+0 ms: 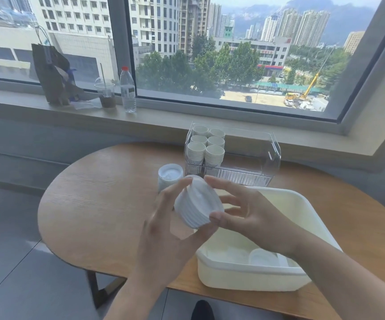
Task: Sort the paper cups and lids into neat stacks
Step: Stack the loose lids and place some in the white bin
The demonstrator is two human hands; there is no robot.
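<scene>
Fingers [182, 184] of left hand [163, 229] curled round a stack of white lids [197, 202], thumb under its lower edge. Fingers of right hand [246, 211] spread on the opposite side, thumb and fingertips pinching the same stack. Stack held tilted in the air, above the table [90, 204] and over the near-left corner of a cream plastic tub [244, 276]. More loose lids [263, 258] lying inside the tub, partly hidden by the right forearm. Second stack of lids [170, 175] standing upright on the table just behind the hands. Six stacks of paper cups [206, 145] standing in two rows in the left part of a clear plastic bin [272, 155], beside that lid stack. On the windowsill [163, 118] beyond: water bottle [128, 90], iced drink cup [105, 93], brown paper bag [50, 75].
</scene>
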